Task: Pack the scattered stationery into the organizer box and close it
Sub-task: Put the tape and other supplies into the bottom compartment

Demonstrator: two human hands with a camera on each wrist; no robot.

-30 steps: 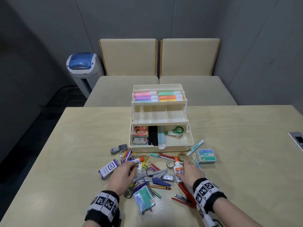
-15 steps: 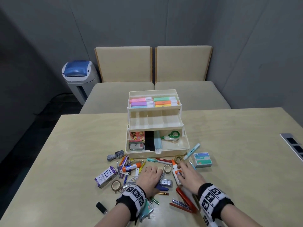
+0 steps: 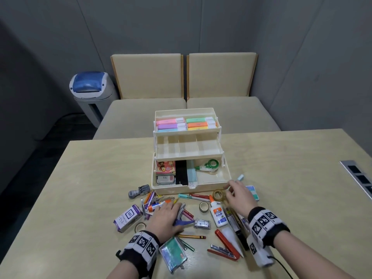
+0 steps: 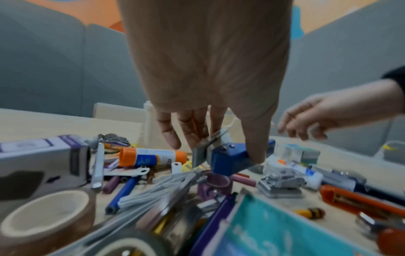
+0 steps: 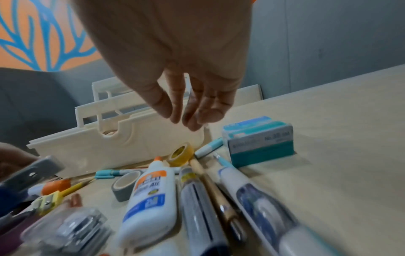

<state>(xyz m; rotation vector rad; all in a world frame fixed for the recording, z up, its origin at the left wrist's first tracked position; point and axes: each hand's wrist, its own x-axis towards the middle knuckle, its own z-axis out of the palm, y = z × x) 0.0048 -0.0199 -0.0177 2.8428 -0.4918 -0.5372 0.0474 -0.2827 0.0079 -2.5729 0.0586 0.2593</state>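
The cream organizer box (image 3: 191, 190) stands open with its tiers stepped back; highlighters fill the top tray. Scattered stationery lies in front of it. My left hand (image 3: 178, 210) pinches a blue and grey stapler (image 3: 185, 222) in the pile; in the left wrist view the left hand (image 4: 225, 150) has its thumb on the stapler's (image 4: 228, 161) blue body. My right hand (image 3: 231, 190) hovers empty, fingers relaxed, by the box's front right corner, above a yellow tape roll (image 5: 180, 154) and next to a teal staples box (image 5: 258, 140). A white glue bottle (image 3: 217, 214) lies behind it.
A purple ink box (image 3: 126, 217), tape rolls, pens, a red stapler (image 3: 223, 248) and a teal card holder (image 3: 173, 255) lie around my hands. A socket panel (image 3: 360, 178) sits at the table's right edge. Two chairs and a bin (image 3: 90, 91) stand beyond the table.
My right hand left the glue bottle and moved forward and right toward the box's corner. My left hand stayed in the pile and took hold of the blue stapler.
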